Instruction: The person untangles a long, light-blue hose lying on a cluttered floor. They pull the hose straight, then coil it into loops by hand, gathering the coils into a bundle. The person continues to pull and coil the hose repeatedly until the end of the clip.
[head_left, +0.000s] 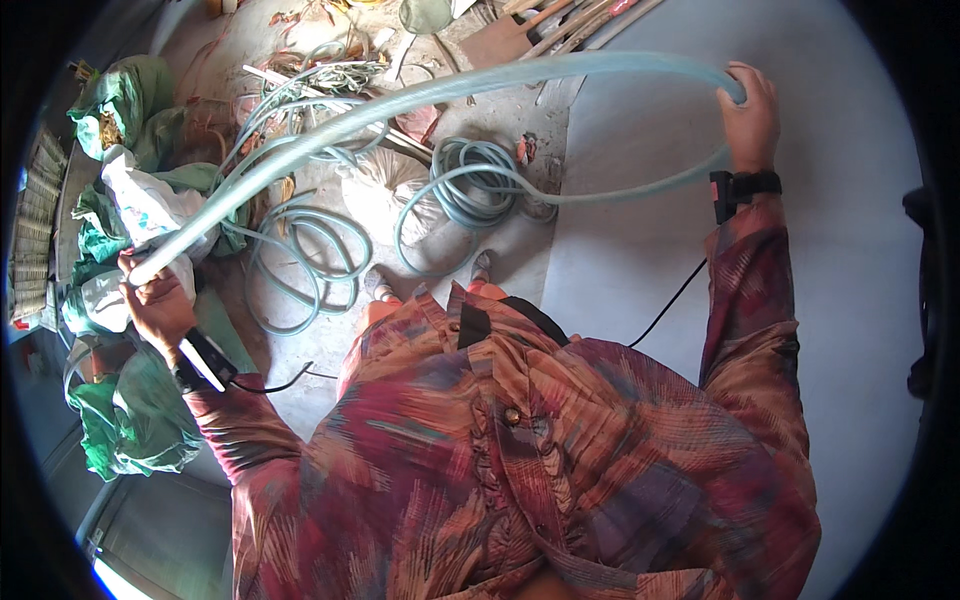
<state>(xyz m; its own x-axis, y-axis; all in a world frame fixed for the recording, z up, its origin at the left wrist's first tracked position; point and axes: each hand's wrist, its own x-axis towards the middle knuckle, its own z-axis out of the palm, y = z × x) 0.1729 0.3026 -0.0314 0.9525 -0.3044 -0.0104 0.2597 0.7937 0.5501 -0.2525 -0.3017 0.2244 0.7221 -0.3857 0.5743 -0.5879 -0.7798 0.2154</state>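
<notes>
A translucent bluish-green plastic hose (450, 86) arches across the view between my hands. My left hand (159, 304) grips it at the left, palm upward, low beside green and white plastic bags. My right hand (752, 124) is closed around the hose at the right, in front of a pale grey wall. From there a length runs back down to a coiled hose bundle (480, 184) on the floor ahead of my feet. Looser hose loops (307, 266) lie left of that bundle. Each wrist wears a dark strapped device.
A tied whitish sack (390, 191) sits between the coils. Green plastic bags (150, 412) line the left side. A shovel blade (495, 41) and wooden handles (585, 30) lie at the far wall. Tangled hose and scraps (322, 82) cover the floor ahead. A black cable (670, 301) hangs near my right arm.
</notes>
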